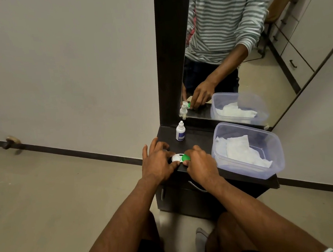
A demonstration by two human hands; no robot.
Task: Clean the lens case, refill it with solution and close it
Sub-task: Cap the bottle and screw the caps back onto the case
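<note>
Clear tub point(275, 151) beside hands-covered lens case point(178, 158).

Grey wall point(62, 65), beige floor point(46, 200), dark dresser point(194, 143), tall mirror point(256, 54).

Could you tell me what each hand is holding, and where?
Right hand pinches the green round cap of the white plastic lens case; left hand steadies its white end.

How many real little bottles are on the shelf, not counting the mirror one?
1. The white solution bottle stands upright on the dark shelf, behind the lens case and left of the plastic tub. The other one is only its reflection. The tub could hide more.
</note>
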